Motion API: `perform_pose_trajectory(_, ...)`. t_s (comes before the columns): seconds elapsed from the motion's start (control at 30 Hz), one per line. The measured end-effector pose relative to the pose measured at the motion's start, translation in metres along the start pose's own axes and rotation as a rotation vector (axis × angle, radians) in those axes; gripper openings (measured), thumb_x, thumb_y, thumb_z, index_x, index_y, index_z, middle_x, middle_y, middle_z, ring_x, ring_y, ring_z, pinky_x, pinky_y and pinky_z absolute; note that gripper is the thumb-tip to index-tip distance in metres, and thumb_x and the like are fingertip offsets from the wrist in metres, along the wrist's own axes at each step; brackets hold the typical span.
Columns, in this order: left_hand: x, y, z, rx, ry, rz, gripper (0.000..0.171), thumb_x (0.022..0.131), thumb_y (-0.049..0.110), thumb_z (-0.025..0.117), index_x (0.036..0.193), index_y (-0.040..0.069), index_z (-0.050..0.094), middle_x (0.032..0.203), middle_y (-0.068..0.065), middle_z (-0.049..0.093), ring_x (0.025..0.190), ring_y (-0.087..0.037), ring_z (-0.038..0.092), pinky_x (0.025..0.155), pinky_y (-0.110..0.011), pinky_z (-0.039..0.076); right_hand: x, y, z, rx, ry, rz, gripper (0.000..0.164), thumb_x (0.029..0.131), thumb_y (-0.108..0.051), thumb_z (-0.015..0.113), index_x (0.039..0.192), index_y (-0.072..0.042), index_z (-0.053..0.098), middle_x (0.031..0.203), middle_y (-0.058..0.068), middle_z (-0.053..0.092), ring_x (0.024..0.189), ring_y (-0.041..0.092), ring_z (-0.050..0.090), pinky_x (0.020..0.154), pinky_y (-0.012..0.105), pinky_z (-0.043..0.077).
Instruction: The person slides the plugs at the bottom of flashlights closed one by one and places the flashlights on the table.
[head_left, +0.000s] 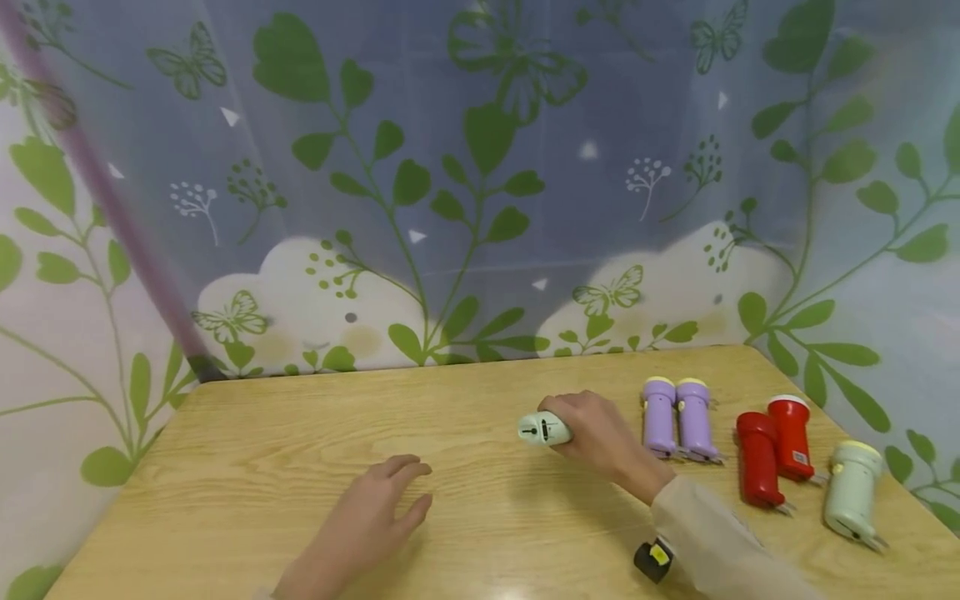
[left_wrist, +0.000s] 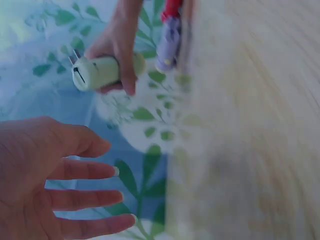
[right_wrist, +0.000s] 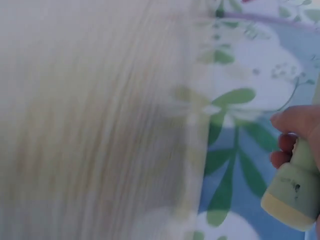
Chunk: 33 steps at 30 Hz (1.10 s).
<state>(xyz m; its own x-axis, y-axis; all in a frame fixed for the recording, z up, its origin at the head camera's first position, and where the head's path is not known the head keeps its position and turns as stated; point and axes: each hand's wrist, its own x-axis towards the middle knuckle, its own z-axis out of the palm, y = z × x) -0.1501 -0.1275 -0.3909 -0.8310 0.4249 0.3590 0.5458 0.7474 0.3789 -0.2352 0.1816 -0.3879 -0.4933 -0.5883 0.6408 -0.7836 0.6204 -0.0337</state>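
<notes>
My right hand [head_left: 603, 437] grips a pale green flashlight [head_left: 542, 428] above the middle of the wooden table. Its slotted tail end faces the head camera. In the left wrist view two metal plug prongs stick out from that end, and the right hand's fingers wrap round the body. The flashlight's wide head with a yellowish rim [right_wrist: 287, 212] shows in the right wrist view. My left hand [head_left: 367, 521] is held over the table to the left, fingers spread and relaxed, touching nothing.
On the table's right side lie two purple flashlights [head_left: 659, 418], two red flashlights [head_left: 759, 458] and another pale green flashlight [head_left: 852, 490], with prongs showing. A small black object with a yellow mark [head_left: 652, 562] is by the right sleeve. A leaf-patterned curtain [head_left: 480, 208] hangs behind.
</notes>
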Motion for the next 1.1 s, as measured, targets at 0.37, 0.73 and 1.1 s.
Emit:
perform_pose_trajectory(0.37,0.007,0.066,-0.02,-0.379,0.098,0.202,0.019,0.098,0.024,0.058,0.08,0.02,0.061,0.071,0.017,0.055,0.065,0.004,0.051,0.056,-0.017,0.046,0.012,-0.043,-0.012,0.187,0.187,-0.21,0.034,0.068,-0.005,0.086,0.091,-0.016,0.064,0.081,-0.005,0.066,0.073,0.008,0.06,0.085,0.043,0.04)
perform_pose_trajectory(0.73,0.008,0.093,-0.01,-0.355,0.252,0.391,0.039,0.097,0.034,0.058,0.063,0.019,0.049,0.053,0.014,0.037,0.051,0.014,0.022,0.041,-0.005,0.025,0.021,-0.078,-0.023,0.314,0.192,-0.357,0.008,0.09,-0.02,0.071,0.09,-0.019,0.063,0.088,-0.007,0.062,0.085,0.01,0.058,0.085,0.044,0.028)
perform_pose_trajectory(1.1,0.006,0.099,-0.002,-0.258,0.366,0.482,0.05,0.095,0.049,0.054,0.057,0.018,0.041,0.048,0.012,0.033,0.048,0.013,0.018,0.043,-0.001,0.018,0.024,-0.093,-0.033,0.218,0.213,-0.42,0.008,0.09,-0.023,0.07,0.09,-0.019,0.063,0.091,-0.006,0.06,0.088,0.012,0.056,0.085,0.046,0.026)
